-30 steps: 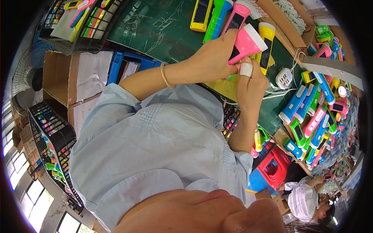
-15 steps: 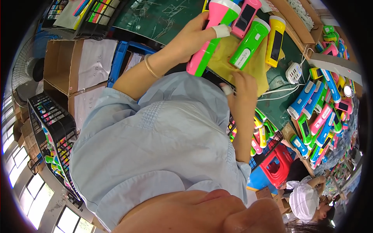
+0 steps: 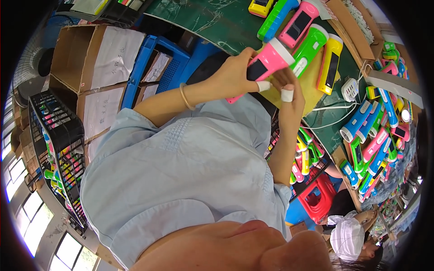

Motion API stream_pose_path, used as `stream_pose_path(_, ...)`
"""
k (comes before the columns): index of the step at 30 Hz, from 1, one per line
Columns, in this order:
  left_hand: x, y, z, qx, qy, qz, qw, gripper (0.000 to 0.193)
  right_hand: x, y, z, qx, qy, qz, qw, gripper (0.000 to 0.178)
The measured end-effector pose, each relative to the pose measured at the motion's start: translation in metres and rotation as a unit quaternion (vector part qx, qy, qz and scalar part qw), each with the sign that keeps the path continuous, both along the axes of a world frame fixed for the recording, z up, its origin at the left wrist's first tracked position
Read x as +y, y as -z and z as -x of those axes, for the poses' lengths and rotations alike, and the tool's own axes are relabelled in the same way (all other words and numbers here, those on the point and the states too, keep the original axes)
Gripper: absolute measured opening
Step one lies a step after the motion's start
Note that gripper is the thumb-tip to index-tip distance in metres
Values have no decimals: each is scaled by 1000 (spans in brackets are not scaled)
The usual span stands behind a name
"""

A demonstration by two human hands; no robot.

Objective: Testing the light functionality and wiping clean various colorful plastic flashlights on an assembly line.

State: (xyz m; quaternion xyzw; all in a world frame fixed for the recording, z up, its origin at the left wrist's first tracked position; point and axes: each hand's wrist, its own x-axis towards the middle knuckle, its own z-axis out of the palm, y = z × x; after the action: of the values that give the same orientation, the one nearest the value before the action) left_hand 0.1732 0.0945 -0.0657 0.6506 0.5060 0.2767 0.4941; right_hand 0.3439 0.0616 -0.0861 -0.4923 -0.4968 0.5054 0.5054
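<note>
My left hand [image 3: 237,74] is closed round a pink flashlight [image 3: 273,59] with a white head and a dark panel on its side. Its head points up and to the right. Close beside that head is my right hand [image 3: 290,92], fingers apart and partly behind the flashlight; whether they touch it is unclear. White tape wraps both thumbs. Just beyond lie another pink flashlight [image 3: 299,23], a green flashlight [image 3: 309,50] and a yellow flashlight [image 3: 330,65], partly on a yellow cloth [image 3: 313,97]. A blue-and-green flashlight [image 3: 276,20] lies farther back.
The green tabletop [image 3: 194,18] also bears a white multi-port charger [image 3: 350,89] with cables. Many flashlights [image 3: 375,135] are piled at the right. Cardboard boxes [image 3: 72,58], a blue crate [image 3: 181,58] and a black basket [image 3: 58,131] stand left. A co-worker [image 3: 348,235] is at lower right.
The held flashlight has turned, so its dark panel now shows, and has come lower. My right hand has risen to its head. The view has shifted slightly.
</note>
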Motion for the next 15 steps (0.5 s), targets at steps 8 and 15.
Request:
stream_pose_path(8,-11,26,-20,23,-26,-57,998,60,24,-5,31,-92,109,1,990,51)
stream_pose_path(15,-28,36,-7,-26,-9,85,996,44,39,-2,37,-113,233,-20,966,50)
